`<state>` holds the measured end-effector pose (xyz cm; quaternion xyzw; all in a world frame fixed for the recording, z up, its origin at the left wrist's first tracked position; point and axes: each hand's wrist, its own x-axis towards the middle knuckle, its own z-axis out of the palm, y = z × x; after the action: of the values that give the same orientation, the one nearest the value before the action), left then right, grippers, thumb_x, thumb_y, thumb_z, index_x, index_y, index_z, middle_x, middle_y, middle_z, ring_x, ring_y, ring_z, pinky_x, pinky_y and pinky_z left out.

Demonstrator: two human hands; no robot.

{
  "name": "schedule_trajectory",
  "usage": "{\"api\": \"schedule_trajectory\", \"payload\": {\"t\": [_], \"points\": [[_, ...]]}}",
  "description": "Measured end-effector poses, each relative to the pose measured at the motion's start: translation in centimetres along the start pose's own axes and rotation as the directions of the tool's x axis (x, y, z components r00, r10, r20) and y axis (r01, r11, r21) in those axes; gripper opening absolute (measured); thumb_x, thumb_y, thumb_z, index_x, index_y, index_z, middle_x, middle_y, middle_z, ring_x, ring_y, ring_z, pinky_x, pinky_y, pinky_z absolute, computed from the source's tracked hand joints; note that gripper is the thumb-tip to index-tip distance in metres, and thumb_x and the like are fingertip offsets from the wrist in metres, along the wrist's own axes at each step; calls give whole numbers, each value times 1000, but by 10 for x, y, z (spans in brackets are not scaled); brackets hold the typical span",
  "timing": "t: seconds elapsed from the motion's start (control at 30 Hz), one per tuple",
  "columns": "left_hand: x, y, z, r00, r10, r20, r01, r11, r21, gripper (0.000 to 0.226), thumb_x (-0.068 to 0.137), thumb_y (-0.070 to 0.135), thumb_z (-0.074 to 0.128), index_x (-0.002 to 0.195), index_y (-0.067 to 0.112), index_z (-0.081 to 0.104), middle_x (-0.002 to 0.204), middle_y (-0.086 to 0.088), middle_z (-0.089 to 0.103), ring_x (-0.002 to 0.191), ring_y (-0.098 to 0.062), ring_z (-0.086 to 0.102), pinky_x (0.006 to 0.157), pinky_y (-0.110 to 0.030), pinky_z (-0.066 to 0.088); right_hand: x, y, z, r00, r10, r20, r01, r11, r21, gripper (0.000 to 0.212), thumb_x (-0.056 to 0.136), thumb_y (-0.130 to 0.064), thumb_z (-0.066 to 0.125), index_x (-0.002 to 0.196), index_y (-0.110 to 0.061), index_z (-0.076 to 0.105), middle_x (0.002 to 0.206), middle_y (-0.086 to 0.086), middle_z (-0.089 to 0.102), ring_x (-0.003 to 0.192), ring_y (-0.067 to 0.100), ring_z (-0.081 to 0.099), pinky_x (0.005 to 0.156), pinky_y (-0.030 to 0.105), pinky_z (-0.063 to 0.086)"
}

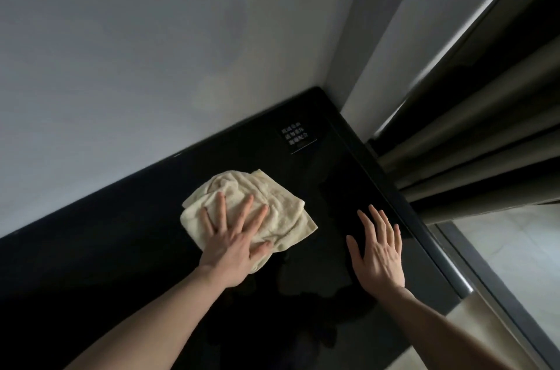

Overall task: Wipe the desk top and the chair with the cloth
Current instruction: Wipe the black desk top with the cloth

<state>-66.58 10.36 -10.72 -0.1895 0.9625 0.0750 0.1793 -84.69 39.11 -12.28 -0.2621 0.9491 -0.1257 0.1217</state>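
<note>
A crumpled cream cloth [272,203] lies on the glossy black desk top [127,254], toward the back corner. My left hand [233,245] presses flat on the cloth with its fingers spread and straight. My right hand [378,251] lies flat on the bare desk surface to the right of the cloth, fingers straight, a short way from the desk's right edge. No chair is in view.
A small printed label [295,135] sits on the desk near the back corner. A grey wall [151,51] runs along the desk's back edge. Dark curtains [472,115] hang at the right, past the desk's edge, above a pale floor [515,248].
</note>
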Motion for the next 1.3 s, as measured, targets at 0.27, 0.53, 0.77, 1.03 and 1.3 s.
{"api": "schedule_trajectory", "payload": {"t": [0.27, 0.53, 0.77, 1.03, 1.3], "points": [[105, 91, -38, 994, 112, -12, -112, 993, 25, 76, 98, 80, 12, 161, 48, -14, 171, 8, -28, 146, -52, -38, 116, -78, -6, 4, 12, -1, 997, -33, -76, 34, 999, 13, 61, 103, -52, 48, 158, -23, 46, 169, 1, 35, 161, 25, 24, 132, 53, 12], [162, 136, -51, 991, 128, -47, -127, 992, 19, 71, 98, 77, 7, 161, 50, -13, 172, 8, -23, 145, -48, -42, 116, -76, -9, 5, 16, 3, 995, -43, -87, 46, 998, 35, 61, 104, -50, 47, 158, -24, 45, 169, 0, 35, 161, 24, 24, 132, 53, 12], [162, 135, -52, 988, 112, -104, -120, 990, -70, 64, 101, 73, 21, 160, 47, 21, 172, 10, 12, 158, -39, -18, 122, -70, -1, 4, 16, 2, 994, -49, -101, 55, 997, 56, 58, 104, -49, 46, 156, -23, 48, 168, 0, 36, 160, 25, 26, 133, 51, 11], [104, 92, -41, 993, 100, -65, -106, 990, -97, 65, 101, 73, 21, 160, 48, 18, 170, 14, 9, 159, -32, -14, 125, -64, 0, 3, 10, 0, 998, -27, -61, 33, 994, 100, 60, 105, -50, 41, 156, -18, 45, 168, 5, 35, 160, 29, 24, 132, 55, 12], [10, 14, -19, 1000, 25, 19, -22, 990, -141, 69, 102, 74, 21, 162, 51, -3, 172, 15, -14, 153, -26, -35, 125, -57, -16, -17, -77, 2, 991, -125, -51, 134, 957, 257, 53, 106, -32, 57, 155, -20, 42, 167, 1, 33, 154, 25, 33, 131, 54, 15]]}}
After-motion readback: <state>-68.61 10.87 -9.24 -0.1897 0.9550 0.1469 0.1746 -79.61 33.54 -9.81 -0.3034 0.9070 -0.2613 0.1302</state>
